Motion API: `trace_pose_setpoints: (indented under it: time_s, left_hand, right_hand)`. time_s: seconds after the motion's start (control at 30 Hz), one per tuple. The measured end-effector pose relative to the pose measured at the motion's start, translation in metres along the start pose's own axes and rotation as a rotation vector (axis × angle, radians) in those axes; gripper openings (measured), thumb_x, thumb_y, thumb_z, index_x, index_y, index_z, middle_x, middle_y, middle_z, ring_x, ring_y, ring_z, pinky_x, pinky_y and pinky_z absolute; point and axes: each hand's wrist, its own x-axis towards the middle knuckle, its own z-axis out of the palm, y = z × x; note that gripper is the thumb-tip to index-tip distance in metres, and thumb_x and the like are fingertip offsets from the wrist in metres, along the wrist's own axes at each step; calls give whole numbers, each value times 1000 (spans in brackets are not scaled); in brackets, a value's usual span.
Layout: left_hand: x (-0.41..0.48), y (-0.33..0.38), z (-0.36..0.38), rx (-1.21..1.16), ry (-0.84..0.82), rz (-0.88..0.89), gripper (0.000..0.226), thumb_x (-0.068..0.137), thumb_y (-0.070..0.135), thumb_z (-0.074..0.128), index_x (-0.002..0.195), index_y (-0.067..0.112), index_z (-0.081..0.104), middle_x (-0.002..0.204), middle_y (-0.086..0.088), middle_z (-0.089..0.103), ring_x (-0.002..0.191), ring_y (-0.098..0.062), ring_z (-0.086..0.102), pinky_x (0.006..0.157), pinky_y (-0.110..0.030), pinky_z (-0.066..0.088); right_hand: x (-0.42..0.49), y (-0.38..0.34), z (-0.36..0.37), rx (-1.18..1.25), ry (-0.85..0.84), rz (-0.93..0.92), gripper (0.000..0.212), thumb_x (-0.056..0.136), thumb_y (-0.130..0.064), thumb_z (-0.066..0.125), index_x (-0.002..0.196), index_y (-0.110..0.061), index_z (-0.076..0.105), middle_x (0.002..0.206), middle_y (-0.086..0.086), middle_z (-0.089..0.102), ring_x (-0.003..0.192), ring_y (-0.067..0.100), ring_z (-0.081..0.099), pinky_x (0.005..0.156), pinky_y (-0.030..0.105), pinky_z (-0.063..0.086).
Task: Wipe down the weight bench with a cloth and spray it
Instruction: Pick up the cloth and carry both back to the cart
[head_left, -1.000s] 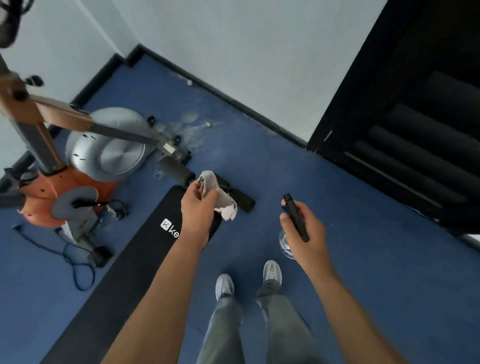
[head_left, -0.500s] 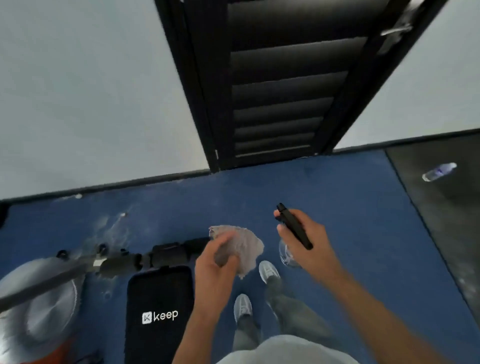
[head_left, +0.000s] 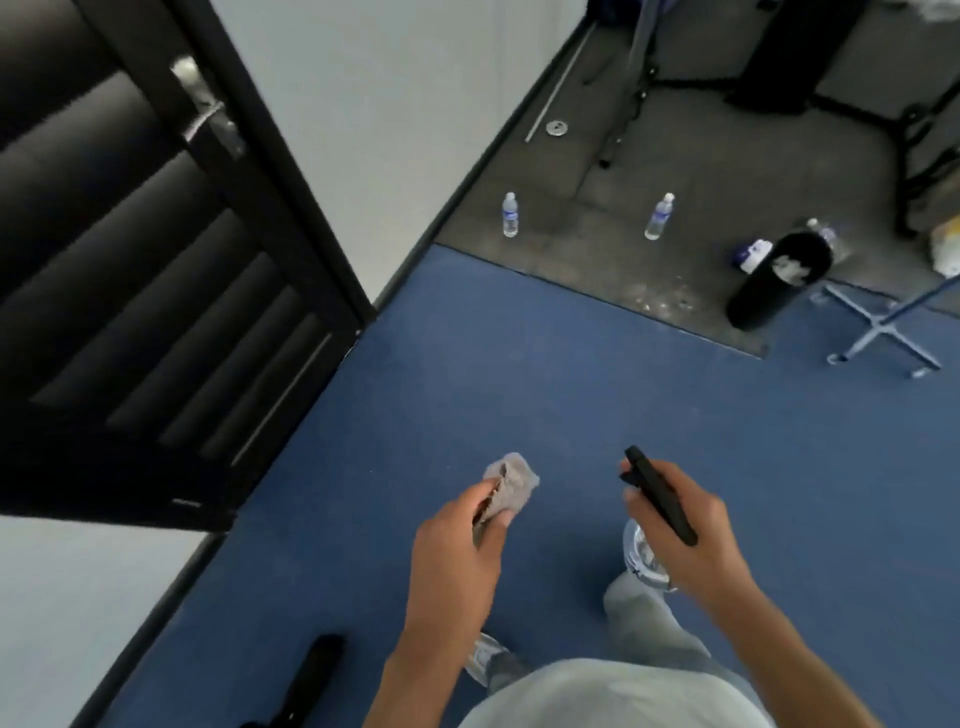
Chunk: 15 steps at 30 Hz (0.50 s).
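The black door (head_left: 156, 260) fills the left side, and the blue floor (head_left: 519, 389) runs from it to a grey mat (head_left: 675, 197) at the far right corner. The person faces this open floor, so the bench is mostly out of sight. A dark padded end (head_left: 314, 675) at the floor's near left edge may be part of it, but I cannot be sure.

Both hands are raised in front of the body, apart from each other. The right hand (head_left: 685, 535) is wrapped round the spray (head_left: 655, 493), black head pointing forward and clear body hanging below. That looks like a grip kept ready for squeezing. The left hand (head_left: 457, 545) pinches the cloth (head_left: 511, 486) in a bunch between thumb and fingers, likely so it is handy for wiping. Two water bottles (head_left: 510, 214) stand upright on the mat, well away.
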Motion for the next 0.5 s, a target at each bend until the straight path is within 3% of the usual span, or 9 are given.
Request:
trace_pose_setpoints:
  time_s: [0.13,0.3,0.5]
  left_hand:
    - [29,57,65,-20,-171,41,16,95,20,67,109,22,74,83,15,70,74,2,62,66,-10,44]
    - [56,141,162,-47,-248,88,13,95,19,66,102,26,74,87,18,73,86,-3,68,71,-12,47]
    - [81,232,271,-123,-328,73,13,95,20,67,95,31,74,83,10,74,79,-11,70,71,-28,56]
  right_hand:
    - [11,38,-68,127,133,85,17,96,-14,66,105,-28,71,86,10,72,75,30,64,71,36,53]
    - [51,84,-166,180,206,139,18,95,-14,67,104,-30,71,88,6,74,76,27,66,75,40,54]
    - [103,117,-282,232,314,135,18,95,-13,66,102,-30,69,77,7,69,69,31,62,61,22,49]
